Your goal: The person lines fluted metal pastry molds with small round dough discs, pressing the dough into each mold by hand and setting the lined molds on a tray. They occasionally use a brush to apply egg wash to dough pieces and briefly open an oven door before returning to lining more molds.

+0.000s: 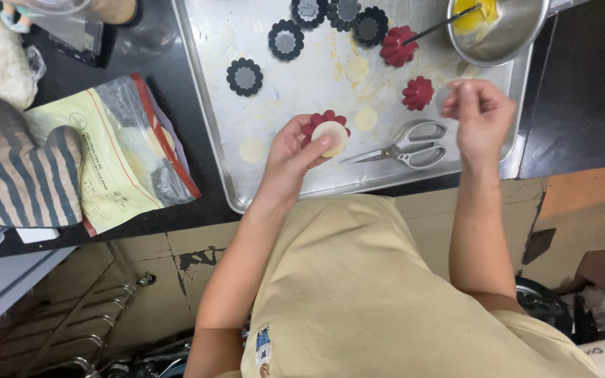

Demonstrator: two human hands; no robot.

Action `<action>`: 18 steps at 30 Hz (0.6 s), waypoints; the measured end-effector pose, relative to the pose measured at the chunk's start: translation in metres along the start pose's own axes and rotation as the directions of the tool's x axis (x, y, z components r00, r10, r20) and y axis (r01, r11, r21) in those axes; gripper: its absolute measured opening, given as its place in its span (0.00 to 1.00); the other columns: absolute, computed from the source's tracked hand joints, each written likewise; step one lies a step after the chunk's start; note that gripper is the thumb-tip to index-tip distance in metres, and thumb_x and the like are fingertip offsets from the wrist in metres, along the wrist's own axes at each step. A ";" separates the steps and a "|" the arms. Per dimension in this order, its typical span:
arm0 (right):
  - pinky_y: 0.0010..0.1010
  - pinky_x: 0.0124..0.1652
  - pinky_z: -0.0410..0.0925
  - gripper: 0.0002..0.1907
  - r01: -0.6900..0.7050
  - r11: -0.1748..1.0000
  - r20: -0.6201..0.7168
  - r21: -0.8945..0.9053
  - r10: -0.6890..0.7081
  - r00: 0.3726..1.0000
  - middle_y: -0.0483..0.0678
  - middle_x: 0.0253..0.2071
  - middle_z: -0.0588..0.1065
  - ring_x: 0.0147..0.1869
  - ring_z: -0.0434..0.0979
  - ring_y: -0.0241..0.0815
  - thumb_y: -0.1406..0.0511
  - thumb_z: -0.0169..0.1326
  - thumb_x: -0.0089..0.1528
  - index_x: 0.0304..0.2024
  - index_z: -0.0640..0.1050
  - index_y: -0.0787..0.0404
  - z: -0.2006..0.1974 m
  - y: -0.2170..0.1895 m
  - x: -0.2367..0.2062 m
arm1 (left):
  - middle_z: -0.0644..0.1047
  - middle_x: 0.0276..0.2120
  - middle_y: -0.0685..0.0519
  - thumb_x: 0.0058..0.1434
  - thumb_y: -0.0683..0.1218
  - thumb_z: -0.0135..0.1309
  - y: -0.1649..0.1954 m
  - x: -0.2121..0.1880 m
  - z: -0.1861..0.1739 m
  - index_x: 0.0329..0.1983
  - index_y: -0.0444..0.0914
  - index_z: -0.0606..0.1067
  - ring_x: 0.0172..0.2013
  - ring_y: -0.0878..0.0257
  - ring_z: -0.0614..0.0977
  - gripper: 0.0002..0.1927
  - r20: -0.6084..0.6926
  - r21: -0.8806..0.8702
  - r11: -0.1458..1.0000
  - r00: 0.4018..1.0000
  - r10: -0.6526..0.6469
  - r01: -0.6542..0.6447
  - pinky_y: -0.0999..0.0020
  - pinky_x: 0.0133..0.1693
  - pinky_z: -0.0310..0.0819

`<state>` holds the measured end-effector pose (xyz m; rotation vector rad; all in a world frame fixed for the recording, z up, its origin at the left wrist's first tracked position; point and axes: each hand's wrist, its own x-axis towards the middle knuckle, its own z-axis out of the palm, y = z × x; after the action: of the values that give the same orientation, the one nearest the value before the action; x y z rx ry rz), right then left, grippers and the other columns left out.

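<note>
My left hand (293, 150) holds a red fluted mould (322, 119) with a pale dough round (332, 135) pressed over it by the thumb, above the near part of a metal baking tray (208, 84). My right hand (480, 115) hovers over the tray's right side with fingertips pinched together and nothing visible in them. Scissors (407, 148) lie on the tray between the two hands. Two more red moulds (418, 92) (398, 45) sit upside down near a steel bowl (509, 31) of yellow liquid with a utensil in it.
Several black fluted moulds (245, 76) with dough sit on the tray's far part, and loose dough rounds (252, 150) lie on it. A plastic zip bag (117, 150) and a striped oven mitt (19, 171) rest on the dark counter at left.
</note>
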<state>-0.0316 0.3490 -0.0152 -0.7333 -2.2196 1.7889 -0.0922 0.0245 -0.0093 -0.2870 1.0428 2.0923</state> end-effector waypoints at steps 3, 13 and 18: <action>0.29 0.44 0.73 0.09 0.007 0.947 -0.187 -0.320 -0.071 0.980 0.50 0.44 0.78 0.43 0.78 0.38 0.71 0.52 0.71 0.53 0.78 0.67 -0.057 0.017 0.007 | 0.79 0.49 0.47 0.59 0.39 0.61 0.002 0.001 -0.005 0.56 0.34 0.69 0.50 0.61 0.82 0.22 0.032 -0.030 0.998 0.998 0.052 -0.051 0.65 0.53 0.78; 0.42 0.60 0.67 0.37 0.197 0.587 0.127 -0.785 -0.158 0.979 0.58 0.60 0.69 0.62 0.71 0.60 0.65 0.72 0.52 0.61 0.73 0.66 -0.050 0.023 0.004 | 0.79 0.48 0.46 0.59 0.36 0.58 0.006 0.003 -0.011 0.56 0.33 0.69 0.49 0.57 0.82 0.21 -0.003 -0.004 1.000 1.000 -0.023 0.023 0.63 0.52 0.78; 0.43 0.59 0.67 0.33 0.318 0.613 0.225 -0.724 -0.226 0.948 0.56 0.55 0.71 0.60 0.72 0.60 0.64 0.72 0.52 0.57 0.75 0.63 -0.003 0.016 0.002 | 0.79 0.50 0.46 0.65 0.46 0.51 0.003 0.004 -0.015 0.55 0.34 0.69 0.49 0.58 0.82 0.18 -0.023 -0.088 0.995 0.998 -0.053 0.051 0.65 0.49 0.78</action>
<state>-0.0279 0.3553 -0.0301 -0.3551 -2.9646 0.7087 -0.0990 0.0146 -0.0192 -0.3807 0.9494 2.0959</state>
